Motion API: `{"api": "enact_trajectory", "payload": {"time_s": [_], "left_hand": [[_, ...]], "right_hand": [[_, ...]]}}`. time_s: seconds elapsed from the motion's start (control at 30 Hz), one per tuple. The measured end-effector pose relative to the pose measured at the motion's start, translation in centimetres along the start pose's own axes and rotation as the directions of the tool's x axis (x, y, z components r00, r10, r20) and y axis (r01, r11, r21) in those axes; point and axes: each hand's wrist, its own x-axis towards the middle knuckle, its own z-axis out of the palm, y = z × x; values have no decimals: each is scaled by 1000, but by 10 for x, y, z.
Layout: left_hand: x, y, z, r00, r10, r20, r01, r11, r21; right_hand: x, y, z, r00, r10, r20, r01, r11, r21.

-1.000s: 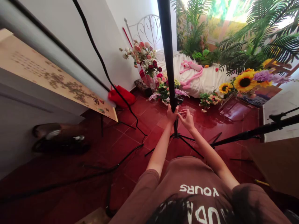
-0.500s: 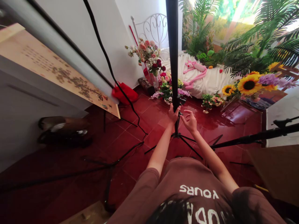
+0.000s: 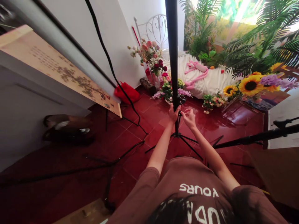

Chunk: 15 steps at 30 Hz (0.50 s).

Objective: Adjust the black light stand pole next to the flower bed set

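Far L, a painted panel slanted near a red bag. At ctr, your L hand was wrapped round the black stand, upright before you, legs spread on red floor tiles. Just R, your R hand was half-curled, thumb & forefinger by the stand's small knob; couldn't tell if they'd hold of it. Far R: sunflowers.

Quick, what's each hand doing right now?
Left hand: closed around the black pole.
Right hand: partly curled beside the pole; whether it pinches anything cannot be told.
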Motion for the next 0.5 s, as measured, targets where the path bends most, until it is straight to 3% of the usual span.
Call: {"api": "enact_trajectory", "payload": {"time_s": [0.17, 0.33, 0.4, 0.5], "left_hand": [[-3, -2, 4, 998, 42, -55, -36, 993, 111], [-34, -7, 9, 983, 51, -177, -25, 989, 146], [-60, -19, 11, 962, 12, -274, 36, 985, 171], [-106, -45, 20, 901, -151, -406, 250, 946, 204]], "right_hand": [[-1, 3, -5, 998, 15, 68, -25, 987, 156], [-34, 23, -33, 964, 164, 208, -230, 906, 356], [-55, 42, -51, 949, 245, 198, -304, 874, 378], [-89, 79, -84, 919, 382, 98, -388, 827, 407]]}}
